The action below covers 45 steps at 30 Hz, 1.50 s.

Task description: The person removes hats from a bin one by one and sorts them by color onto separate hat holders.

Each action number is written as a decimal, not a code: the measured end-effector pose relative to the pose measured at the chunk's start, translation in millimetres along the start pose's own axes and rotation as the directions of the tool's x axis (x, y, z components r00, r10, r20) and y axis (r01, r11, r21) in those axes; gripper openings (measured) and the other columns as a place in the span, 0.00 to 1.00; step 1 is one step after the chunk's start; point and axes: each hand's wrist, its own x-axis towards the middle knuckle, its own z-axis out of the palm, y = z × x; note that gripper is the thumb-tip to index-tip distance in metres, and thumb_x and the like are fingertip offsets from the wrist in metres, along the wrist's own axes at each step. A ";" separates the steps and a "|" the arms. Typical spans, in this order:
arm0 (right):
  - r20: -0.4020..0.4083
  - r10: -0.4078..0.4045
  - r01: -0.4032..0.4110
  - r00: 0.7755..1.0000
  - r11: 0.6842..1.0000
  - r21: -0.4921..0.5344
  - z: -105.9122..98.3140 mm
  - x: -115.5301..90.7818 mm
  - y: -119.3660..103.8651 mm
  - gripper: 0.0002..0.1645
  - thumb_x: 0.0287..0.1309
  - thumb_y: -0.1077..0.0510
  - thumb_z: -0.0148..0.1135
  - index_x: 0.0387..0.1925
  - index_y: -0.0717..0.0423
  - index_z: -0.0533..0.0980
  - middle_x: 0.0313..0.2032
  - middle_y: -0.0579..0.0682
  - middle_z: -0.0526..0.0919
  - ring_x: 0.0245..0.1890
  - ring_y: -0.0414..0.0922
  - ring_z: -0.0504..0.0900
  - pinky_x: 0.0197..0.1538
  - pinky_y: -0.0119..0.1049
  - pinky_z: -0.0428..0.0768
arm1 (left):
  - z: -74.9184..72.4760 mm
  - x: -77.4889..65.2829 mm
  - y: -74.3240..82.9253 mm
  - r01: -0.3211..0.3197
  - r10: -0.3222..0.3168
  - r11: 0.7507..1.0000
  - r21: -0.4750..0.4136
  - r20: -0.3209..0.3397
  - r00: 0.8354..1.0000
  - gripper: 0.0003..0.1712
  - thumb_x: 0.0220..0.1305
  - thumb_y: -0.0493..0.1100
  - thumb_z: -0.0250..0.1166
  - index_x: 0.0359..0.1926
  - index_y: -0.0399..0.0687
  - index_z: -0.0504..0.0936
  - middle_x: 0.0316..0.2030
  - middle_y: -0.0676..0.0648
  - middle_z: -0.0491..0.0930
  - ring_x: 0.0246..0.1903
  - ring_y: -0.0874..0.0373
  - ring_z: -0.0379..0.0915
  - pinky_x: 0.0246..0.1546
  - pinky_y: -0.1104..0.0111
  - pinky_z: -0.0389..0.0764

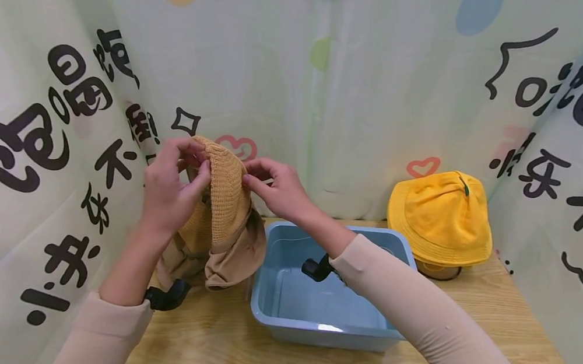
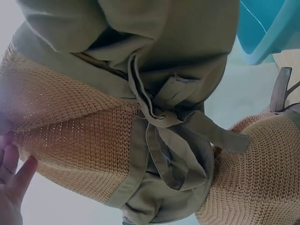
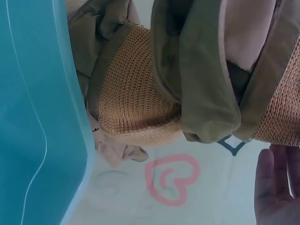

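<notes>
A tan sun hat (image 1: 226,194) with a knitted crown and a brown cloth brim hangs upright between my hands, above the table's left side. My left hand (image 1: 165,182) pinches the top of the crown with thumb and fingers. On the crown's other side, my right hand (image 1: 284,191) pinches its edge between thumb and index finger. A cloth tie (image 2: 176,124) dangles from the brim in the left wrist view. Behind and below is a second, similar knitted hat (image 3: 136,89), partly hidden by the held one.
A blue plastic basin (image 1: 338,337) stands right of the held hat, under my right forearm. Beyond it, a yellow bucket hat (image 1: 440,220) sits on a low support at the table's right. Printed curtains (image 1: 282,89) enclose the wooden table (image 1: 208,354).
</notes>
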 end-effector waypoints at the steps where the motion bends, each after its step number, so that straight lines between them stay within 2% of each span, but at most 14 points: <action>1: -0.004 0.012 -0.012 1.000 1.000 0.019 0.3 -0.2 0.6 0.13 0.69 0.58 0.61 0.50 0.58 0.81 0.44 0.53 0.86 0.43 0.46 0.83 0.49 0.43 0.84 | 0.6 -0.7 0.5 0.002 -0.001 1.000 -0.005 0.001 1.000 0.11 0.60 0.25 0.64 0.44 0.31 0.76 0.36 0.41 0.80 0.34 0.57 0.77 0.41 0.76 0.80; 4: -0.038 0.065 -0.061 0.997 0.993 0.097 0.1 -2.1 2.9 0.11 0.68 0.60 0.61 0.48 0.61 0.80 0.43 0.57 0.84 0.42 0.49 0.83 0.49 0.48 0.84 | 3.0 -4.0 1.2 0.016 -0.016 1.000 -0.002 0.023 1.000 0.13 0.60 0.27 0.67 0.46 0.32 0.77 0.38 0.41 0.81 0.39 0.54 0.80 0.44 0.76 0.79; 6: -0.073 0.098 -0.085 0.992 0.983 0.162 -1.0 -4.3 4.7 0.10 0.68 0.62 0.60 0.48 0.63 0.80 0.43 0.58 0.83 0.42 0.50 0.83 0.48 0.50 0.85 | 5.2 -7.5 1.3 0.037 -0.038 0.999 0.012 0.048 0.998 0.14 0.60 0.30 0.69 0.46 0.34 0.78 0.38 0.42 0.82 0.40 0.53 0.80 0.43 0.76 0.78; 10: -0.125 0.142 -0.102 0.982 0.953 0.286 -4.3 -9.9 9.0 0.10 0.69 0.64 0.58 0.48 0.66 0.78 0.42 0.55 0.82 0.41 0.46 0.83 0.48 0.47 0.85 | 12.1 -18.0 2.0 0.114 -0.115 0.993 0.019 0.134 0.984 0.15 0.62 0.37 0.71 0.48 0.38 0.79 0.38 0.46 0.84 0.36 0.57 0.81 0.36 0.73 0.81; 12: -0.125 0.169 -0.114 0.978 0.927 0.357 -5.9 -13.2 11.3 0.10 0.69 0.64 0.58 0.48 0.67 0.77 0.41 0.51 0.81 0.40 0.43 0.82 0.48 0.43 0.85 | 17.4 -23.4 3.6 0.161 -0.158 0.987 -0.002 0.180 0.971 0.16 0.63 0.39 0.70 0.50 0.39 0.79 0.40 0.46 0.85 0.37 0.57 0.83 0.37 0.68 0.84; 15: -0.102 0.208 -0.138 0.973 0.874 0.466 -8.5 -18.9 14.6 0.09 0.70 0.65 0.56 0.48 0.65 0.76 0.39 0.46 0.81 0.40 0.40 0.82 0.46 0.38 0.85 | 27.9 -29.4 7.0 0.190 -0.181 0.982 -0.015 0.245 0.953 0.20 0.65 0.39 0.68 0.57 0.38 0.78 0.46 0.43 0.84 0.44 0.52 0.83 0.41 0.61 0.85; 18: -0.070 0.233 -0.157 0.970 0.820 0.551 -11.6 -23.6 17.4 0.07 0.71 0.66 0.54 0.46 0.60 0.76 0.40 0.44 0.81 0.41 0.38 0.82 0.45 0.35 0.85 | 38.8 -31.5 12.1 0.190 -0.176 0.982 -0.024 0.281 0.944 0.26 0.66 0.38 0.66 0.64 0.37 0.74 0.54 0.40 0.81 0.51 0.48 0.80 0.46 0.57 0.84; 21: -0.045 0.241 -0.169 0.970 0.791 0.588 -13.7 -27.7 17.1 0.09 0.71 0.68 0.52 0.44 0.55 0.77 0.40 0.44 0.82 0.41 0.38 0.83 0.43 0.33 0.84 | 46.7 -31.4 16.1 0.187 -0.170 0.982 -0.025 0.308 0.936 0.30 0.67 0.37 0.65 0.69 0.38 0.71 0.59 0.39 0.77 0.55 0.48 0.77 0.48 0.57 0.83; 22: -0.040 0.237 -0.169 0.971 0.792 0.587 -14.1 -29.0 16.7 0.09 0.71 0.68 0.52 0.45 0.57 0.77 0.40 0.44 0.83 0.41 0.38 0.83 0.43 0.33 0.84 | 48.7 -31.3 17.1 0.194 -0.172 0.980 -0.037 0.315 0.933 0.30 0.67 0.36 0.64 0.69 0.37 0.71 0.60 0.39 0.76 0.55 0.48 0.77 0.48 0.57 0.83; 25: -0.050 0.219 -0.160 0.975 0.835 0.527 -13.2 -32.9 16.1 0.09 0.69 0.69 0.54 0.47 0.65 0.77 0.38 0.44 0.83 0.40 0.37 0.83 0.42 0.31 0.84 | 53.6 -32.4 18.8 0.228 -0.193 0.971 -0.068 0.337 0.922 0.27 0.68 0.36 0.64 0.66 0.35 0.73 0.58 0.38 0.75 0.54 0.47 0.77 0.48 0.58 0.84; 29: -0.070 0.196 -0.146 0.978 0.885 0.443 -12.1 -37.2 15.6 0.16 0.68 0.67 0.57 0.53 0.74 0.75 0.37 0.42 0.84 0.39 0.37 0.83 0.41 0.31 0.83 | 56.9 -34.5 18.3 0.289 -0.242 0.951 -0.113 0.312 0.919 0.18 0.68 0.38 0.64 0.57 0.36 0.79 0.52 0.40 0.78 0.52 0.49 0.79 0.46 0.59 0.85; 34: -0.063 0.204 -0.159 0.977 0.894 0.419 -13.4 -40.2 12.8 0.14 0.69 0.65 0.58 0.51 0.71 0.76 0.36 0.44 0.83 0.38 0.37 0.83 0.42 0.33 0.85 | 52.5 -34.2 14.7 0.342 -0.293 0.928 -0.150 0.275 0.916 0.09 0.70 0.36 0.61 0.48 0.38 0.82 0.44 0.42 0.84 0.45 0.52 0.83 0.38 0.63 0.86; 38: -0.062 0.198 -0.158 0.978 0.905 0.394 -15.7 -39.8 13.5 0.13 0.69 0.63 0.59 0.49 0.69 0.77 0.36 0.46 0.82 0.38 0.39 0.83 0.43 0.34 0.85 | 45.2 -33.0 12.5 0.340 -0.300 0.931 -0.131 0.254 0.920 0.07 0.69 0.33 0.61 0.46 0.38 0.83 0.39 0.43 0.86 0.40 0.54 0.83 0.36 0.67 0.84; 45: -0.150 0.168 -0.101 0.974 0.922 0.375 -22.4 -36.5 16.8 0.13 0.67 0.63 0.61 0.47 0.70 0.78 0.36 0.48 0.83 0.38 0.41 0.84 0.46 0.37 0.85 | 32.6 -30.8 6.6 0.296 -0.274 0.953 -0.069 0.224 0.935 0.10 0.69 0.42 0.64 0.45 0.39 0.82 0.39 0.44 0.84 0.41 0.53 0.82 0.37 0.61 0.86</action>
